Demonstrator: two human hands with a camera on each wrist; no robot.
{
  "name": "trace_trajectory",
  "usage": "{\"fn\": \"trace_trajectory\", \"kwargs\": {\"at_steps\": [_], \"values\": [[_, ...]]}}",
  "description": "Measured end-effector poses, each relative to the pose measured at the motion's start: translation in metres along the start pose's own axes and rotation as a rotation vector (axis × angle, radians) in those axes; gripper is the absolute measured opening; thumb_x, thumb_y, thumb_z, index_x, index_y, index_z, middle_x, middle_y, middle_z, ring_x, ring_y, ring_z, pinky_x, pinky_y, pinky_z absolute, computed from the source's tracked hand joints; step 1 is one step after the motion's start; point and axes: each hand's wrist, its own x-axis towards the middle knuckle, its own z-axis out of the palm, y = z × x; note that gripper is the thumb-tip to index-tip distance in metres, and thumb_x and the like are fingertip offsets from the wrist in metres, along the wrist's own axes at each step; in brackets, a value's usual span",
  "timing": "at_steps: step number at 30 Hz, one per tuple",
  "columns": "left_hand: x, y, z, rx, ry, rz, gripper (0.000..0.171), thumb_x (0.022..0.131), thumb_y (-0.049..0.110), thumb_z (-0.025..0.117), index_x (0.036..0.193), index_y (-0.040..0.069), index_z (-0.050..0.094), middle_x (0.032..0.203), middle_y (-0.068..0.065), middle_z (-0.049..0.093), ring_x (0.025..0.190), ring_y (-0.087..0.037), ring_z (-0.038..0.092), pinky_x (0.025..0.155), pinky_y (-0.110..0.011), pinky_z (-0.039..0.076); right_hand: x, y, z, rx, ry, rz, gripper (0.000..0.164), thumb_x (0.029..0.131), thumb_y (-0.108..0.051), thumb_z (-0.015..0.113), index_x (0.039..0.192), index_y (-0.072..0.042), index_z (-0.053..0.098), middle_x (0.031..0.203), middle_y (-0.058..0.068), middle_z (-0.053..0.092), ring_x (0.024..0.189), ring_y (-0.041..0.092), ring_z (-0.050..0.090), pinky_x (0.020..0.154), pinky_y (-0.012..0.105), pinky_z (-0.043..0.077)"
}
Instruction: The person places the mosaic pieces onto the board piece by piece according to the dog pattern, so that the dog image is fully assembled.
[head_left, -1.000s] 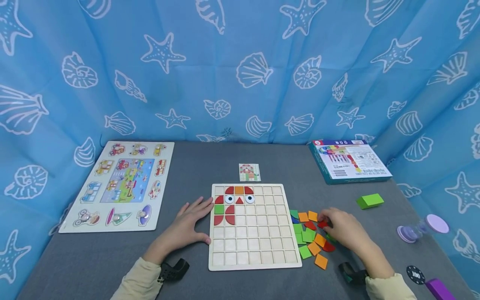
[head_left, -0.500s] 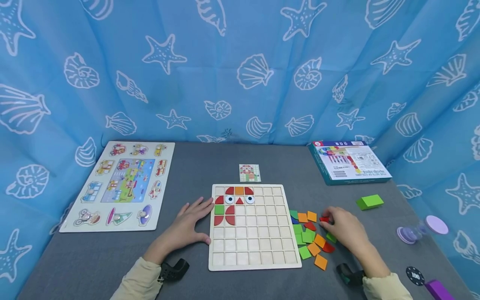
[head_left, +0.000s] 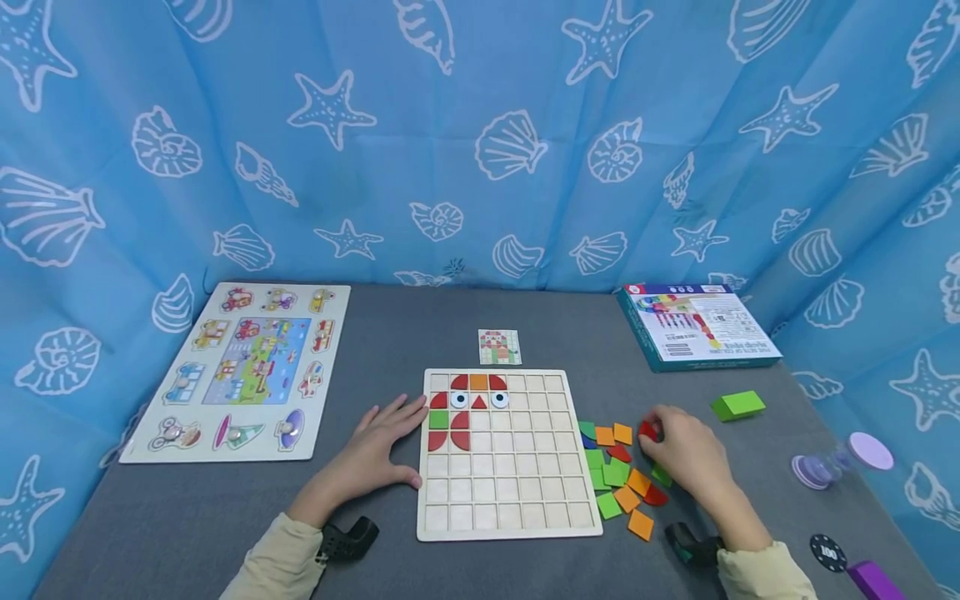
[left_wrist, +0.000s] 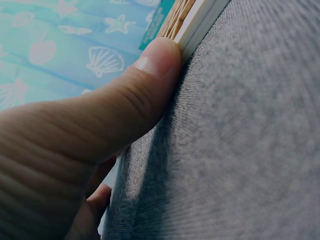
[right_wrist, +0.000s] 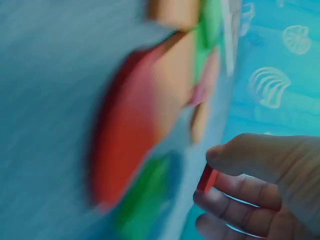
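Note:
My right hand [head_left: 688, 448] pinches a small red tile [head_left: 648, 431] between thumb and fingers, to the right of the loose pile. In the right wrist view this red tile [right_wrist: 207, 179] is held on edge, above the table. Fingers spread, my left hand [head_left: 378, 450] rests at the left edge of the wooden grid board [head_left: 510, 467]; its thumb [left_wrist: 160, 57] touches the board's side. Red quarter-round tiles [head_left: 460, 439], a green square [head_left: 438, 419], an orange square [head_left: 478, 382], two eye tiles [head_left: 459, 399] and a red triangle [head_left: 478, 402] sit in the board's upper left.
Loose green [head_left: 616, 474], orange [head_left: 641, 525], red and blue tiles lie along the board's right side. A small pattern card [head_left: 498, 347] is behind the board. A picture puzzle [head_left: 322, 425] lies left; a box [head_left: 701, 325], green block [head_left: 738, 406] and sand timer [head_left: 840, 462] stand right.
My right hand has drawn the red tile slightly up and away from the pile, and more of the tile shows. The left hand has stayed in place at the board.

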Motion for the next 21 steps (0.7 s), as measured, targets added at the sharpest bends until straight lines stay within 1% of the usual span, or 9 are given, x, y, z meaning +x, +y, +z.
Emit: {"fn": "trace_trajectory", "kwargs": {"at_steps": [3,6,10,13,17,21], "values": [[0.000,0.001,-0.001,-0.005,-0.003,-0.002,0.099,0.056,0.050,0.074,0.139,0.016,0.032,0.146,0.004,0.023,0.136,-0.025,0.012,0.104,-0.055,0.003,0.003,-0.022,-0.002,0.022,0.061,-0.067,0.026,0.074,-0.018,0.069,0.093,-0.003,0.062,0.078,0.006,0.057,0.062,0.016,0.046,0.050,0.028,0.040],[0.000,0.002,0.000,0.001,-0.003,0.001,0.099,0.056,0.049,0.074,0.139,0.016,0.032,0.146,0.003,0.024,0.136,-0.025,0.012,0.104,-0.055,0.003,0.006,-0.053,0.001,0.049,0.090,-0.164,0.023,0.073,-0.018,0.070,0.091,-0.007,0.063,0.080,0.003,0.059,0.064,0.014,0.049,0.051,0.027,0.042],[-0.001,0.000,0.001,0.011,-0.001,0.006,0.099,0.057,0.050,0.073,0.139,0.016,0.031,0.146,0.003,0.023,0.136,-0.026,0.012,0.104,-0.055,0.004,0.015,-0.098,0.009,0.047,0.066,-0.285,0.020,0.072,-0.019,0.071,0.090,-0.011,0.065,0.081,0.000,0.060,0.066,0.011,0.050,0.056,0.026,0.044],[-0.001,-0.001,0.001,0.011,0.000,0.007,0.099,0.057,0.051,0.073,0.139,0.016,0.031,0.146,0.003,0.023,0.136,-0.026,0.012,0.103,-0.055,0.004,0.022,-0.125,0.017,0.011,0.040,-0.361,0.021,0.072,-0.021,0.072,0.090,-0.013,0.066,0.080,-0.002,0.060,0.067,0.010,0.049,0.058,0.025,0.044],[0.000,-0.002,0.001,0.011,0.004,0.013,0.100,0.056,0.054,0.071,0.139,0.016,0.031,0.146,0.003,0.023,0.136,-0.026,0.012,0.103,-0.056,0.004,0.030,-0.145,0.028,-0.039,0.022,-0.423,0.022,0.071,-0.023,0.073,0.090,-0.014,0.069,0.079,-0.003,0.061,0.065,0.008,0.048,0.058,0.023,0.042],[0.000,-0.002,0.000,0.002,0.004,0.017,0.100,0.056,0.055,0.071,0.139,0.016,0.031,0.146,0.003,0.023,0.136,-0.026,0.012,0.103,-0.056,0.003,0.034,-0.153,0.036,-0.059,0.002,-0.449,0.020,0.070,-0.021,0.074,0.088,-0.015,0.070,0.079,-0.004,0.062,0.066,0.007,0.050,0.059,0.023,0.043]]}}
